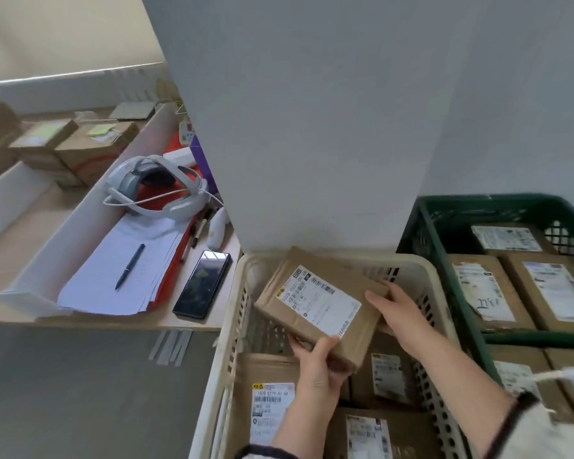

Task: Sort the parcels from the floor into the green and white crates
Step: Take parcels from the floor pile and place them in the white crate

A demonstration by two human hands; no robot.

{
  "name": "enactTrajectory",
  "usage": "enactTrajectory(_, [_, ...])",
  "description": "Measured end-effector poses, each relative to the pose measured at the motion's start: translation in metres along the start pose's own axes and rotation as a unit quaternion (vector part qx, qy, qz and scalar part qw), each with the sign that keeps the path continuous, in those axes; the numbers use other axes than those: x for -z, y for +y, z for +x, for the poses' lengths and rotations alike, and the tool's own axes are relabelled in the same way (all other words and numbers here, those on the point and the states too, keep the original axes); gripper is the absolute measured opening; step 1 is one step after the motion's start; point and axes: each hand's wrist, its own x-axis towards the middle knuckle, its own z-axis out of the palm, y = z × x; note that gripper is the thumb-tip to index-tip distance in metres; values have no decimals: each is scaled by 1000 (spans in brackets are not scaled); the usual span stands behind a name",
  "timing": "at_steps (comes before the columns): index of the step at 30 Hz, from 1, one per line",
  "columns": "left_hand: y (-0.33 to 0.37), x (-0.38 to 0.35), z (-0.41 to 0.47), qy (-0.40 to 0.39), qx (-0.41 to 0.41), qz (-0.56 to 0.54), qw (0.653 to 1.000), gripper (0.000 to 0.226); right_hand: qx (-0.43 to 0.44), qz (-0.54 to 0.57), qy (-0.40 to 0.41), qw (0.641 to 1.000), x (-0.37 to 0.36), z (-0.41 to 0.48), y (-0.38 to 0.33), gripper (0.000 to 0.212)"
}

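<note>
Fingers point(376, 298) of the right hand point(401, 313) curl round the right short end of the brown parcel point(318, 306); the left hand point(315, 369) pinches its near long edge, thumb on top. It is held tilted above the far end of the white crate point(236, 313), long axis running far-left to near-right, so the drop is probably straight down; the green crate point(444, 220) stands beside the right hand
</note>
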Motion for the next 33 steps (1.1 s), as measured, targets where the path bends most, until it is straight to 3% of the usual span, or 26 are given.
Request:
enactTrajectory(4, [-9,-11,27,37,-8,-70,997,88,1,6,-45,999,-13,47,6,42])
enactTrajectory(10, [-20,-4,59,119,15,-157,980,72,-20,-92,-116,989,-37,95,17,39])
enactTrajectory(12, [-23,0,65,142,11,-166,976,73,-17,-119,-114,986,-48,102,26,52])
enactTrajectory(14, [-25,1,70,161,12,-156,974,74,-11,-142,-105,984,-56,107,35,60])
enactTrajectory(18, [-31,-1,79,196,38,-104,974,80,5,-189,-99,977,-65,113,46,49])
enactTrajectory(22, [-36,1,84,212,39,-69,974,86,-12,-193,-95,977,-65,118,54,56])
enactTrajectory(29, [-36,2,88,202,52,-22,978,72,-14,-155,-76,985,-64,114,59,38])
enactTrajectory(33, [-21,-6,70,180,105,21,978,65,-3,-138,-84,987,-59,92,52,32])
